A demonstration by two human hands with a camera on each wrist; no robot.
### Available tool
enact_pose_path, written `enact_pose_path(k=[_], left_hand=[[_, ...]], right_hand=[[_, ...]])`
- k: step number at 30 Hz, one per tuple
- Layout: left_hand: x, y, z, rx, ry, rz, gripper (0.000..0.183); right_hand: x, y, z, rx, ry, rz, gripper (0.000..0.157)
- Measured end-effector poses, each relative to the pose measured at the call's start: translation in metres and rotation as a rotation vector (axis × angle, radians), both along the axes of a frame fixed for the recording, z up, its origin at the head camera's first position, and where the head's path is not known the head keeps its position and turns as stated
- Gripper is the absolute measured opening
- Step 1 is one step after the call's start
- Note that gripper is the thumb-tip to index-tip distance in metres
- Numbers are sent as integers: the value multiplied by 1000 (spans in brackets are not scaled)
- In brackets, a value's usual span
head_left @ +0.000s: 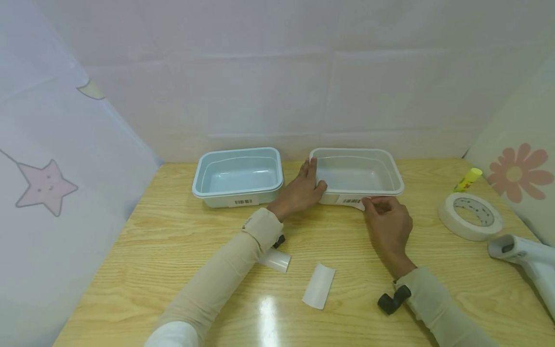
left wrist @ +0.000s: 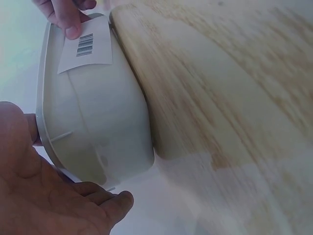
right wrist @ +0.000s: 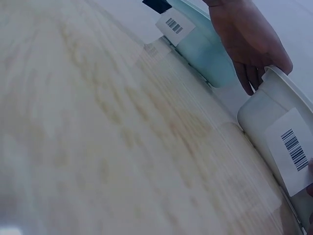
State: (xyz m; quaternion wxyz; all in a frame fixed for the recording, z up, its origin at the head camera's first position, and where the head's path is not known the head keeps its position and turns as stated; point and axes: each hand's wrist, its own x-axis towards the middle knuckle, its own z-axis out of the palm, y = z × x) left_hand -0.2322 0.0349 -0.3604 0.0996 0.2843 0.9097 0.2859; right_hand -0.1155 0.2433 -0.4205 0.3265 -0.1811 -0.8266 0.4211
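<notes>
My left hand (head_left: pixel 300 191) holds the left end of a white plastic bin (head_left: pixel 359 193), fingers along its end wall and thumb over the rim. At the bin's front wall, my right hand (head_left: pixel 389 222) pinches the right edge of a white barcode label (left wrist: pixel 85 47) between thumb and fingers. The label lies against that wall, its lower edge standing slightly off in the left wrist view. To the left stands a light blue plastic bin (head_left: pixel 243 190) with its own barcode label (right wrist: pixel 175 27) on the front.
Two curled white paper strips, one partly under the left sleeve (head_left: pixel 277 260) and one nearer the front (head_left: pixel 319 286), lie on the wooden table (head_left: pixel 151 241). A masking tape roll (head_left: pixel 451 218), a yellow glue stick (head_left: pixel 468 179) and a white handheld scanner (head_left: pixel 531 258) are on the right.
</notes>
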Motion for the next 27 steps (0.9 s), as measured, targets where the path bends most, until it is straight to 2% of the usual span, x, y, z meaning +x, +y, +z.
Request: enact_pose_path(k=[7,12,14,16,18,20,22,27], left_hand=[[-1,1,-2,-9,2,10,77],[0,2,-2,-4,-2,15,79],[1,2,-1,-4,-4,19,79],[1,2,-1,-13,-1,25,79],[2,2,-1,-16,5,32,79],[2,2,-1,-18,6,38,78],[2,2,-1,-17,4,42,78],[2,2,-2,-16,0,42,78]], right_hand=[[1,2,0,72,-43,17,36],[5,2,-1,138,-64,39,30],[7,0,-1,193,-51,78,25],[7,-3,2,296,-29,154,18],[6,-7,7,455,8,264,13],[3,-10,12,631,52,373,16],[-1,-12,17,792,89,448,22],[-12,-12,24,1033,128,517,29]])
